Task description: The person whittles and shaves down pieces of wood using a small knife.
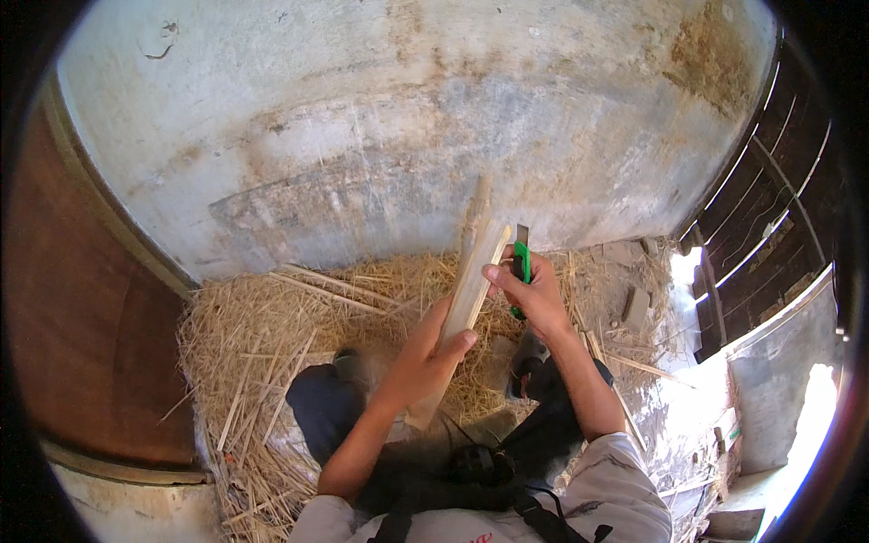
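Observation:
My left hand (430,357) is closed around the lower part of a pale, split strip of wood or bamboo (472,294), which slants up and away from me. In my right hand (536,291) is a green and black utility knife (521,261) with its blade out, pointing up beside the strip's far end. My right thumb presses on the strip's right side near the top. Behind the strip, an upright wooden post (478,204) stands near the wall. Whether the blade touches the strip, I cannot tell; they look slightly apart.
Straw-like shavings (244,339) and loose thin sticks (330,294) cover the floor around my feet. A stained wall (380,136) rises ahead. At left is a brown door panel (100,299); at right, dark slatted boards (769,199). A brick-like block (636,308) lies near the wall.

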Demonstrator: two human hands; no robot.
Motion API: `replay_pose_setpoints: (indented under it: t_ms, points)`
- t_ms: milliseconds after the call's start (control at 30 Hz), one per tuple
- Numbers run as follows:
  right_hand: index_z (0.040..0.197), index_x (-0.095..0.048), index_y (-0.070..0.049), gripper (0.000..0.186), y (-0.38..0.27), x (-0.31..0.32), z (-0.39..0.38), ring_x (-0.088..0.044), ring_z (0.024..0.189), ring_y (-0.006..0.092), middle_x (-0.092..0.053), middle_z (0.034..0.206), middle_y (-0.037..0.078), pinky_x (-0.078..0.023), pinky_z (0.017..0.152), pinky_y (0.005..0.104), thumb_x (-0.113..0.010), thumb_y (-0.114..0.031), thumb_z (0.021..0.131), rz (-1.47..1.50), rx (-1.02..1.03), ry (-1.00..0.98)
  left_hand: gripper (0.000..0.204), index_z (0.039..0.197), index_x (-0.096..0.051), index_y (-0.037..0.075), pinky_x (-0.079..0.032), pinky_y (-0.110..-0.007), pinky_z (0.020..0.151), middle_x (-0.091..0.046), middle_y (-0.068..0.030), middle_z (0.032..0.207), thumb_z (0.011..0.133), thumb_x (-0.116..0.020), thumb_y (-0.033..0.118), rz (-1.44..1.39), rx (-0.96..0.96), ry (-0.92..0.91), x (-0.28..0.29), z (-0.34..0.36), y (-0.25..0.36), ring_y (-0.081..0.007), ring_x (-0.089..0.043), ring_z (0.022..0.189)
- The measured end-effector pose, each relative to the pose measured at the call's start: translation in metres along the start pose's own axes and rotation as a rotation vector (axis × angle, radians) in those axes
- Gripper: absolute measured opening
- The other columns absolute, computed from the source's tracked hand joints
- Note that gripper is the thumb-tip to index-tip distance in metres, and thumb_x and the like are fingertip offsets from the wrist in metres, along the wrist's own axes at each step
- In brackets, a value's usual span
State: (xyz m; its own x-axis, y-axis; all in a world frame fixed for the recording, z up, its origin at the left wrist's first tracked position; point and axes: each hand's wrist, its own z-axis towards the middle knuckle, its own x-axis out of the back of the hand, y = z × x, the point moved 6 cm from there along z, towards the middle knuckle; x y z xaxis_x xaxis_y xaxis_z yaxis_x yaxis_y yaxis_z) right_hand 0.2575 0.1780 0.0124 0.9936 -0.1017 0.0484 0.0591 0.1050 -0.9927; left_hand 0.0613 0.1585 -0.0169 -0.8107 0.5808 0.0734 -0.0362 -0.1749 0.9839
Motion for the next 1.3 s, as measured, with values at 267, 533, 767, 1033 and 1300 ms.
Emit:
replay_pose_setpoints:
  t_ms: [267,533,767,1033,1300]
  points:
    - [0.105,-0.075,-0.002,0.022,-0.011,0.011,-0.016,-0.063,0.081,0.0091,-0.071,0.087,-0.001,-0.051,0.079,0.0297,-0.081,-0.022,0.098,0.089,0.084,0.065,0.052,0.155,-0.046,0.002,-0.059,-0.035,0.088,-0.070,-0.0112,0.118,0.110,-0.063,0.022,-0.143,0.116,0.005,-0.016,-0.051,0.003,-0.0185,-0.070,0.103]
    - [0.104,-0.071,-0.003,0.034,-0.017,0.005,-0.036,-0.059,0.075,0.0170,-0.064,0.082,0.005,-0.049,0.073,0.0361,-0.060,-0.034,0.110,-0.333,0.318,-0.125,0.041,0.144,-0.053,0.000,-0.061,-0.034,0.066,-0.070,-0.0092,0.098,0.113,-0.059,0.026,-0.235,0.176,0.133,-0.018,-0.087,0.022,-0.0181,-0.073,0.076]
    - [0.121,-0.069,0.000,0.040,0.012,0.017,-0.054,-0.068,0.104,0.0224,-0.074,0.109,0.011,-0.052,0.099,0.0396,-0.049,-0.035,0.116,-0.431,0.207,-0.176,0.038,0.145,-0.051,0.002,-0.059,-0.031,0.061,-0.069,-0.0097,0.099,0.114,-0.055,0.024,-0.380,0.150,0.147,-0.029,-0.096,0.021,-0.0174,-0.071,0.072]
    - [0.146,-0.063,-0.008,0.048,-0.001,0.015,-0.057,-0.057,0.144,0.0380,-0.056,0.159,0.021,-0.043,0.118,0.0481,-0.046,-0.041,0.115,-0.358,0.434,-0.182,0.040,0.146,-0.047,0.001,-0.059,-0.033,0.060,-0.067,-0.0116,0.100,0.114,-0.053,0.024,-0.439,0.135,0.165,-0.041,-0.099,0.033,-0.0191,-0.071,0.071]
    - [0.139,-0.064,-0.002,0.051,0.005,-0.002,-0.066,-0.069,0.108,0.0272,-0.070,0.115,0.013,-0.052,0.095,0.0422,-0.048,-0.044,0.114,-0.195,0.360,-0.260,0.037,0.145,-0.049,0.001,-0.057,-0.029,0.060,-0.066,-0.0101,0.102,0.113,-0.055,0.019,-0.307,0.036,0.222,-0.043,-0.102,0.047,-0.0139,-0.068,0.072]
